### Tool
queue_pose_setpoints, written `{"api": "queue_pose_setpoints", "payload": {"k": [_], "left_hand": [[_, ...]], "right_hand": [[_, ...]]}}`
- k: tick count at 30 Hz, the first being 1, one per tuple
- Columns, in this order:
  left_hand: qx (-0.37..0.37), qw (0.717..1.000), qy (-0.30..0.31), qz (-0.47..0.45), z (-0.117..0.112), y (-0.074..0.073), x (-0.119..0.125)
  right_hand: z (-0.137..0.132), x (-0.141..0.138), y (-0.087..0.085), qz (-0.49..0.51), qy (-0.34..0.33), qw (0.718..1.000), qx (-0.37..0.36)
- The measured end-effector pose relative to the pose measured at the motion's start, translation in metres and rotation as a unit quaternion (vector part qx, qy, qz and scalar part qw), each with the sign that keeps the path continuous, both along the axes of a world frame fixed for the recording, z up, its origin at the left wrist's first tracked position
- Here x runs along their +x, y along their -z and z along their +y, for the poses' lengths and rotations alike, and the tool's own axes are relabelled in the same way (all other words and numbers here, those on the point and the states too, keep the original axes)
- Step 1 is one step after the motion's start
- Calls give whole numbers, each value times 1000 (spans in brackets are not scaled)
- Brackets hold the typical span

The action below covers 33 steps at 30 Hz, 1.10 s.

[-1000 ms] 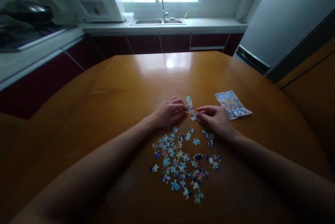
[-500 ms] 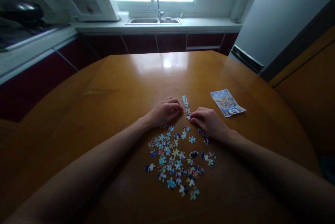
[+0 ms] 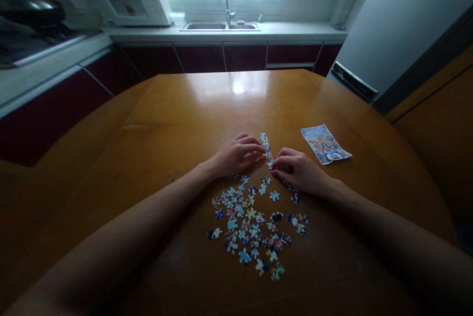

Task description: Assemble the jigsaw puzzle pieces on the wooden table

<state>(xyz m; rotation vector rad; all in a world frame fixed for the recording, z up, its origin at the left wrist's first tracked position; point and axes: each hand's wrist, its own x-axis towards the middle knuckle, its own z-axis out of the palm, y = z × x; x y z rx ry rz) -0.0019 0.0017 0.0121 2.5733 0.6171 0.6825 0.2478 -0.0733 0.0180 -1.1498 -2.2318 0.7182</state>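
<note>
A narrow strip of joined jigsaw pieces (image 3: 265, 142) lies on the wooden table, running away from me. My left hand (image 3: 244, 154) rests at its left side, fingers stretched out and a little apart, fingertips touching or almost touching the strip's edge. At the strip's near end, my right hand (image 3: 295, 168) has thumb and forefinger pinched on a jigsaw piece (image 3: 271, 168), mostly hidden by the fingertips. Loose jigsaw pieces (image 3: 251, 213) are spread in a heap closer to me. A few more pieces (image 3: 294, 197) lie partly under my right hand.
A printed picture sheet (image 3: 325, 143) with a creased corner lies on the table (image 3: 207, 109) to the right. Past the table's far edge are a counter with a sink (image 3: 207, 26) and a tap (image 3: 228, 1). A refrigerator (image 3: 388, 25) stands at the right.
The fingers of my left hand have straightened slightly against the strip. My right hand stays at the strip's near end. The whole view has shifted a little.
</note>
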Motion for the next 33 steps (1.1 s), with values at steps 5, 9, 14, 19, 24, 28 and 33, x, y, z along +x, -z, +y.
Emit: {"api": "queue_pose_setpoints", "payload": {"k": [5,9,14,19,24,28,33], "left_hand": [[15,996,64,59,-5,-8,-3],[2,994,81,71,-6,-10,-3],[5,994,85,68,-6,-13,-2],[9,994,90,68,-5,-12,-2],[20,992,101,74,-3,-9,-3],[25,991,98,86,-4,-11,-3],[34,989,103,104,-6,-13,-2]], "right_hand": [[2,0,3,0,4,1000,10],[2,1,3,-8,-5,1000,13],[2,0,3,-22,-10,1000,19],[2,0,5,-37,-14,999,36],[4,0,6,-33,-3,998,46],[5,0,6,-31,3,999,41],[7,0,6,-24,1,999,34]]}}
